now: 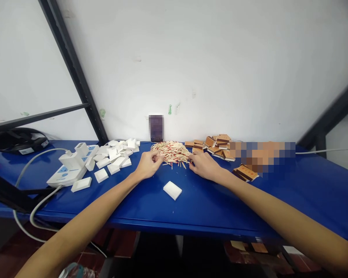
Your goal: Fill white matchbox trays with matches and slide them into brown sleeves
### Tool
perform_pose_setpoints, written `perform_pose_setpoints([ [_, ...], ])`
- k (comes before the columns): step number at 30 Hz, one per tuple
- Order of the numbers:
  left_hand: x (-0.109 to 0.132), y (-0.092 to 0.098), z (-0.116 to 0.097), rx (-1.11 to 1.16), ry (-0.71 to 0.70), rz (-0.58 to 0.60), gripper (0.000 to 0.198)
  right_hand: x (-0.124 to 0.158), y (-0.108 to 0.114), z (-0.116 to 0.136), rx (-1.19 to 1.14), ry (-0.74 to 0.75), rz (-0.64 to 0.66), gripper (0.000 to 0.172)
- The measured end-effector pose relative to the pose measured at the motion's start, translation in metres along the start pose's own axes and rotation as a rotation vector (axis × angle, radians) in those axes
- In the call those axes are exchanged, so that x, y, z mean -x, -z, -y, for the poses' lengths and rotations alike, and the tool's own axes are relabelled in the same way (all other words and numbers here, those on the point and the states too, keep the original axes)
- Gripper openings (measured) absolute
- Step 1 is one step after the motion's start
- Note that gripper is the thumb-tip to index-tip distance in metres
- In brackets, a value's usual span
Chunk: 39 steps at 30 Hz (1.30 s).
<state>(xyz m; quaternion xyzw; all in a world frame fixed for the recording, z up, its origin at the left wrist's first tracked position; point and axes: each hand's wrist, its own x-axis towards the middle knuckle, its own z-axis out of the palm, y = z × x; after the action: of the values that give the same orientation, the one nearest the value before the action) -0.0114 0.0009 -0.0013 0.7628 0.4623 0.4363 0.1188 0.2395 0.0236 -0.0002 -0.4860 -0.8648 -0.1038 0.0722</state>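
A heap of loose matches (174,151) with red tips lies on the blue table, close to the wall. At the heap's left edge is my left hand (149,163), its thumb and fingers pinched together; what sits between them is too small to make out. My right hand (205,165) touches the heap's right edge with curled fingers, and their tips are partly hidden, so what they pinch does not show. Between my forearms, nearer to me, a single white matchbox tray (172,190) rests on the table.
Many white trays (114,154) lie piled at left beside a power strip (66,173) with plugs and cables. Brown matchbox sleeves (217,144) are stacked at right, with more sleeves (246,172) nearer. A dark upright object (156,128) leans on the wall. Black frame posts (75,73) flank the table.
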Motion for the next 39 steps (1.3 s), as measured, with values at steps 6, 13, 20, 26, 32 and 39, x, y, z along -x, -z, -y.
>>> perform_pose_setpoints([
  [6, 0.007, -0.008, -0.002, -0.134, -0.279, 0.167, 0.032, -0.001, -0.007, 0.000, -0.054, 0.011, 0.004, 0.023],
  [13, 0.009, -0.007, -0.001, -0.199, -0.268, 0.283, 0.027, 0.008, -0.003, 0.003, -0.215, 0.099, 0.018, 0.018],
  [20, 0.012, -0.001, 0.000, -0.193, -0.208, 0.298, 0.022, 0.019, 0.004, 0.009, -0.357, 0.232, 0.058, 0.028],
  [26, 0.013, -0.002, 0.004, -0.219, -0.164, 0.338, 0.017, 0.018, 0.001, -0.001, -0.280, 0.189, -0.001, 0.035],
  [32, 0.013, -0.001, 0.005, -0.234, -0.166, 0.349, 0.022, 0.017, -0.001, -0.009, -0.187, 0.193, 0.008, 0.034],
  [39, 0.012, 0.001, 0.002, -0.251, -0.156, 0.381, 0.022, 0.019, -0.001, -0.009, -0.187, 0.211, 0.009, 0.030],
])
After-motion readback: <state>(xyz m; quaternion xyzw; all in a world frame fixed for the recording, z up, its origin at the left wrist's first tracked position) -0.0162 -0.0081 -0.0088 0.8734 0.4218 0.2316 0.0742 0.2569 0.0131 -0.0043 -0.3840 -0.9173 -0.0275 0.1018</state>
